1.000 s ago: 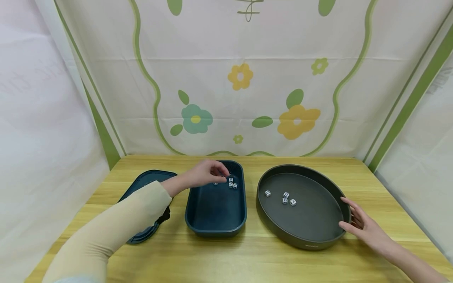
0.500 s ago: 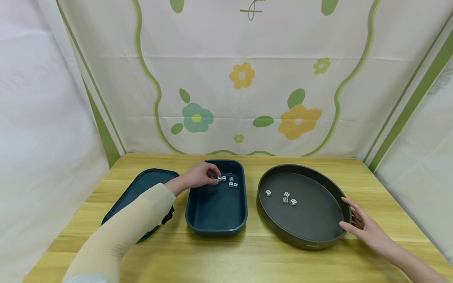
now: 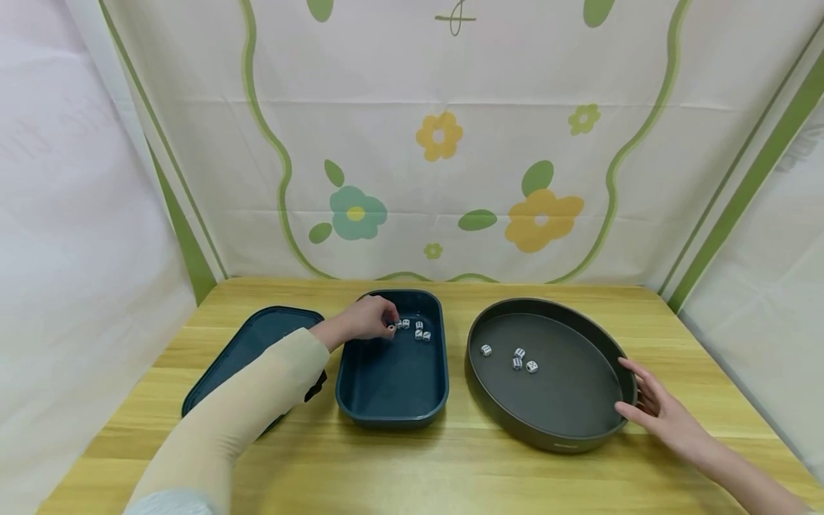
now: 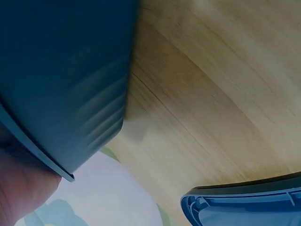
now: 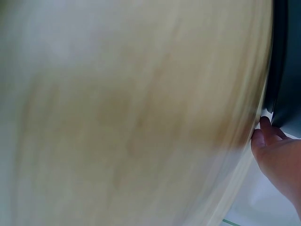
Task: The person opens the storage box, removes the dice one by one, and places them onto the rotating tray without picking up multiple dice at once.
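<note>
In the head view my left hand [image 3: 370, 318] reaches into the dark blue rectangular pan [image 3: 393, 418], pinching a white die [image 3: 390, 327] between thumb and fingertips close to the pan's floor. A short row of white dice [image 3: 405, 323] begins right beside it. A little to the right, a small cluster of dice [image 3: 419, 334] sits in the same pan. My right hand [image 3: 666, 415] grips the right rim of a round dark grey pan [image 3: 560, 408], thumb and index finger over the edge. Several dice [image 3: 518, 363] lie in that pan's left half. The left wrist view shows the blue pan's outer wall [image 4: 70, 94].
A dark blue lid [image 3: 251, 343] lies on the wooden table [image 3: 386, 472] at the left, partly hidden under the left sleeve [image 3: 238, 400]. White flowered cloth [image 3: 399, 157] hangs behind the table, with more cloth on both sides.
My left hand has moved left within the blue pan and down, uncovering dice it hid before. More of the lid shows. The right hand stays on the round pan's rim.
</note>
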Action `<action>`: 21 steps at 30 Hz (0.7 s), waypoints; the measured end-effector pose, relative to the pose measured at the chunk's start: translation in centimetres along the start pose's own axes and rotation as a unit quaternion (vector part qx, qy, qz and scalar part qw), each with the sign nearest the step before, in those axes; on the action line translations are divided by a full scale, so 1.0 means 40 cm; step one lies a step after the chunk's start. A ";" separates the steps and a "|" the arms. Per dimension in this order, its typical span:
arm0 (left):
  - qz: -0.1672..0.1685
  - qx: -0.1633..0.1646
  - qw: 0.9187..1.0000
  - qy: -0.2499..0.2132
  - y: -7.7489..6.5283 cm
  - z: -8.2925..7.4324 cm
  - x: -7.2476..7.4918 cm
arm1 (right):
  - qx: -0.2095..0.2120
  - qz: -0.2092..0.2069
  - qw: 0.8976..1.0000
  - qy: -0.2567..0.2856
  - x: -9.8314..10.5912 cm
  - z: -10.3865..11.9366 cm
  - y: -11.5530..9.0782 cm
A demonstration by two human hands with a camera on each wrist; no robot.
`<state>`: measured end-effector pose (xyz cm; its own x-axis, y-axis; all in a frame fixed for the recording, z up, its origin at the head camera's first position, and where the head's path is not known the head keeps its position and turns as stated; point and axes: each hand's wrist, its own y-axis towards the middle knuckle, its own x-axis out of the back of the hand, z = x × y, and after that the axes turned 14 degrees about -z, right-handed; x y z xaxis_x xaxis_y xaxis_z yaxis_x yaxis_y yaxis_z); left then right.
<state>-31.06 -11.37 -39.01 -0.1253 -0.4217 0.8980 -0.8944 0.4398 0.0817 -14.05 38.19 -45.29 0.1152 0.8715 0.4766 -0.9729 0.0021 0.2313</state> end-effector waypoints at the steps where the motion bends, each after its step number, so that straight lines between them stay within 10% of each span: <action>1: 0.005 -0.001 1.000 -0.001 0.001 0.000 -0.001 | -0.001 0.000 1.000 0.001 0.000 0.000 0.000; 21: 0.086 -0.071 0.990 -0.087 -0.012 -0.017 -0.040 | 0.013 -0.009 1.000 -0.002 -0.004 -0.003 -0.004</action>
<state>-30.12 -10.37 -40.19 -0.3535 -0.4553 0.8171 -0.7854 0.6190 0.0052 -13.95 38.11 -45.51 0.1343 0.8692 0.4758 -0.9650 0.0055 0.2623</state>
